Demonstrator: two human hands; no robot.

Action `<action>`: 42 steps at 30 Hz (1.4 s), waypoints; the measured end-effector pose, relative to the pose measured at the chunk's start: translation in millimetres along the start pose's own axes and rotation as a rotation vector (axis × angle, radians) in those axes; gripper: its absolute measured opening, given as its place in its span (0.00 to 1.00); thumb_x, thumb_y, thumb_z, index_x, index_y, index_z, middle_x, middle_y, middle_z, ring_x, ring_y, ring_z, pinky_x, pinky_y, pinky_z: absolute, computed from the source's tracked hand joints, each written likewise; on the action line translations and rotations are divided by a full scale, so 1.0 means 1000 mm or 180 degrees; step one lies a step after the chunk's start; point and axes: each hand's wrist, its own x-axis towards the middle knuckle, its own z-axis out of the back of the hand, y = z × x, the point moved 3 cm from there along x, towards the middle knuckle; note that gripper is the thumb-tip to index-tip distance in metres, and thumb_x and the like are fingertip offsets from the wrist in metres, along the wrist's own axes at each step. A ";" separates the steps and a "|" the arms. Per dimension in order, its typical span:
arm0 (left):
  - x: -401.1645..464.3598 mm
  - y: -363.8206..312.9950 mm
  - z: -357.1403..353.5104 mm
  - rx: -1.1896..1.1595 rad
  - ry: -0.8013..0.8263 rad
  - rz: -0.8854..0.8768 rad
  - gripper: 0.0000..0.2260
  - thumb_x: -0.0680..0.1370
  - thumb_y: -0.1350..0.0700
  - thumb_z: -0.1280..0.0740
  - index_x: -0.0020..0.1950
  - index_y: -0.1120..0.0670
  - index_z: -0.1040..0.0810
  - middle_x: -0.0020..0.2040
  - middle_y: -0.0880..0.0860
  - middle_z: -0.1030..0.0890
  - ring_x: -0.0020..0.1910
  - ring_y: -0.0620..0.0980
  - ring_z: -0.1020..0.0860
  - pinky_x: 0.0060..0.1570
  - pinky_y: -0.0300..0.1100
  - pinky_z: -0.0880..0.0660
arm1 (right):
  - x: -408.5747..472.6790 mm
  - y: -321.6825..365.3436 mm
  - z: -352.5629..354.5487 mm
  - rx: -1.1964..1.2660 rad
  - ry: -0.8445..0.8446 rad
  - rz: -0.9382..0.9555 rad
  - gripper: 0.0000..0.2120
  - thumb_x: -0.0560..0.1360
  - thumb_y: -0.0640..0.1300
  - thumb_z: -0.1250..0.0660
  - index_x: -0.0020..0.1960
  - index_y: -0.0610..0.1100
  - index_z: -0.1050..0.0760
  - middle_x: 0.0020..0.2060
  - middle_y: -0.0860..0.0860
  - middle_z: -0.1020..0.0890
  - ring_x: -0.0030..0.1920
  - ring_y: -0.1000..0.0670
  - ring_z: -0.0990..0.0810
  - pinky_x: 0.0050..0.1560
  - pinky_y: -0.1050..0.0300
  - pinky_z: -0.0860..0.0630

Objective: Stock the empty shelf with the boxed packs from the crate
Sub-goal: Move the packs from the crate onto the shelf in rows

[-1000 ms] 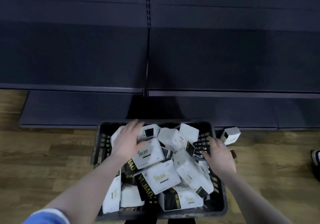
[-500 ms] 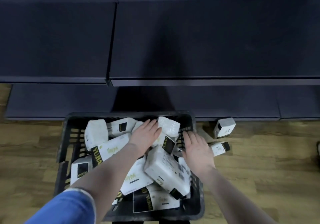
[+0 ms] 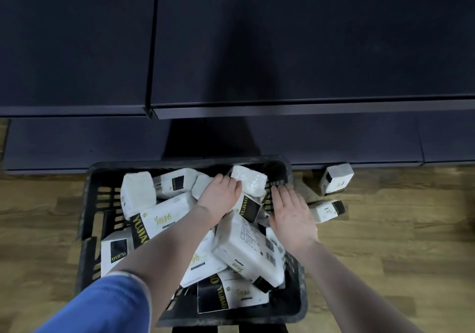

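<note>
Packs [image 3: 164, 219] heaped in crate [image 3: 88, 204] on floor [image 3: 385, 242] before shelf [image 3: 282, 50]; two packs [image 3: 336, 179] right of crate.
</note>
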 end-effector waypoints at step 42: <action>-0.354 0.231 0.208 -0.1885 -0.1832 0.0954 0.21 0.64 0.40 0.28 0.52 0.44 0.29 0.43 0.41 0.27 0.44 0.42 0.29 0.40 0.38 0.34 | -0.114 0.081 0.396 0.0332 -0.1750 0.1121 0.43 0.74 0.71 0.59 0.71 0.38 0.35 0.67 0.42 0.28 0.66 0.43 0.28 0.65 0.51 0.35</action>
